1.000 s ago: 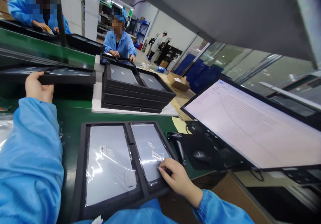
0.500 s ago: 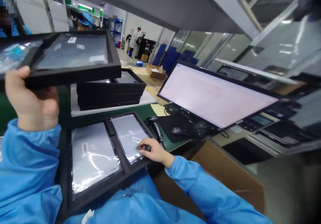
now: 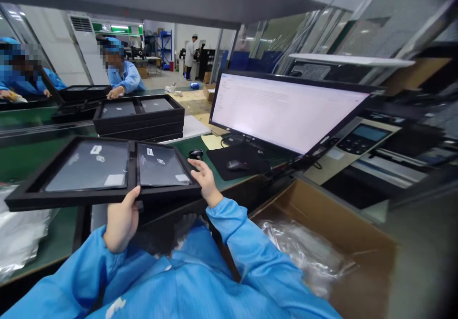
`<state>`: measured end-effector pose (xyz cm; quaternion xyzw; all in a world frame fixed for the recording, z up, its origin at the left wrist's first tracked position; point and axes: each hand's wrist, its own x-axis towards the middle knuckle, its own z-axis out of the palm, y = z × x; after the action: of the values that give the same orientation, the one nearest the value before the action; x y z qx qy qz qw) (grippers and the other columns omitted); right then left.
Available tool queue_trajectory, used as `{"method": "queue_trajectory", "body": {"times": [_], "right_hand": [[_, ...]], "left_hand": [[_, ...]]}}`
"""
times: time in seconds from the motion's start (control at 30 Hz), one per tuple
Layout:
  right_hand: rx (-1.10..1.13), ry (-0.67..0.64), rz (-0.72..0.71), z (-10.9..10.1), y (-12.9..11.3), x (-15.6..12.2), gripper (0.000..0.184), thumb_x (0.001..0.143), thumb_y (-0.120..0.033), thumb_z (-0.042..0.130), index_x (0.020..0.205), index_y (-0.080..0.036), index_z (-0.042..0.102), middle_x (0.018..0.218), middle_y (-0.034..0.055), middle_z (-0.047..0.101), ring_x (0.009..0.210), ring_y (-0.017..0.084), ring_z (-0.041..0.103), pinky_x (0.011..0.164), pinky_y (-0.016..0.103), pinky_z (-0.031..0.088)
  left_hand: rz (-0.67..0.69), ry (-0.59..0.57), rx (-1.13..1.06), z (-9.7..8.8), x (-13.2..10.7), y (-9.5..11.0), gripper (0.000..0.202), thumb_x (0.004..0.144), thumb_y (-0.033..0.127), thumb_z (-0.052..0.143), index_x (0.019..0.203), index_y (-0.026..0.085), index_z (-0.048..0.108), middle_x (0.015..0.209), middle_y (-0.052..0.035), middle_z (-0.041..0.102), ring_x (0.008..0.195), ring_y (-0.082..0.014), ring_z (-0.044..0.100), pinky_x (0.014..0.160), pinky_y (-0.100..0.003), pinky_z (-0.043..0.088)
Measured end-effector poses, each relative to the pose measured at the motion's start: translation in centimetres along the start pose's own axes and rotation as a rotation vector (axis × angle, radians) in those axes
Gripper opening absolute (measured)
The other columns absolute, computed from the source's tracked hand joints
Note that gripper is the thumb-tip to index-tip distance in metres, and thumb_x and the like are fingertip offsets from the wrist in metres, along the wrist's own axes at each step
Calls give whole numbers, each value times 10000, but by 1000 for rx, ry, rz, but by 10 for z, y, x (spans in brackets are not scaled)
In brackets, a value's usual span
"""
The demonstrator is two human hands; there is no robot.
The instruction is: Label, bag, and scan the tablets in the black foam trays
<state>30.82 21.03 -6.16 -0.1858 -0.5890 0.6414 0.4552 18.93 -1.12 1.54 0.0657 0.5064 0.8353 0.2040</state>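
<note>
My left hand is closed on the near wall of a black tray, thumb on top, holding it raised and slightly tilted. Two compartments hold flat grey screen-like panels in clear film, the larger panel on the left and the smaller panel on the right. At the tray's right end is my right hand, fingers apart and stretched toward the rim; whether they touch it is unclear. Under the raised tray, part of another tray shows by my lap, mostly hidden.
Behind stands a stack of black trays. Right of it are a monitor, a mouse and a printer-like machine. An open carton with clear plastic is at my right; plastic bags lie left. Co-workers sit across.
The raised tray has moved right and down in my left hand, over the lower tray. My right hand has left the lower tray's small panel for the raised tray's right end. My view has turned.
</note>
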Motion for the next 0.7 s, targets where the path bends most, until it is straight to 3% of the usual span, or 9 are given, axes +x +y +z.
{"method": "queue_trajectory", "body": {"times": [0.07,0.2,0.37,0.47,0.53,0.6,0.7], "right_hand": [[54,63,10,-1,-4,-2,468,692,-522,807,1039,-218,727,1219,114,775,1136,281,710,908,370,577],[162,74,154,-5,-12,-10,342,656,-445,807,905,-217,754,927,60,810,846,255,748,777,373,594],[193,95,134,-5,-22,-12,373,687,-443,797,971,-204,763,934,69,809,885,263,758,800,384,600],[109,185,89,-8,-22,-6,342,681,-419,740,942,-197,753,958,72,808,925,264,745,849,396,591],[-22,238,84,-14,-16,-6,296,661,-409,707,868,-200,739,926,67,802,915,261,730,855,399,581],[-187,225,83,-25,-10,-12,264,646,-406,698,811,-202,728,888,72,793,895,264,719,855,408,574],[-489,144,3,-48,-6,-22,266,690,-422,711,833,-203,756,952,108,797,967,289,713,856,420,571]], "left_hand": [[-45,33,-40,2,-10,-6,139,722,174,834,817,215,741,968,-33,779,1064,-215,752,930,-284,635],[-233,135,-131,2,-25,-11,102,853,103,741,827,201,746,946,-37,784,1007,-168,757,809,-214,640],[-262,112,-244,6,-31,-10,161,927,53,665,828,155,740,927,-61,780,913,-139,762,795,-183,637],[-346,81,-250,11,-31,-18,162,942,47,653,822,131,721,863,-62,762,764,-122,750,746,-180,637],[-465,29,-190,6,-37,-26,174,932,61,677,775,134,688,849,-88,753,767,-148,762,711,-187,634],[-578,-74,-82,-11,-48,-28,136,913,139,738,789,157,686,954,-141,769,866,-215,785,671,-221,633],[-586,-373,210,-50,-61,-5,202,803,324,877,802,186,730,1036,-206,769,903,-304,784,662,-300,638]]}}
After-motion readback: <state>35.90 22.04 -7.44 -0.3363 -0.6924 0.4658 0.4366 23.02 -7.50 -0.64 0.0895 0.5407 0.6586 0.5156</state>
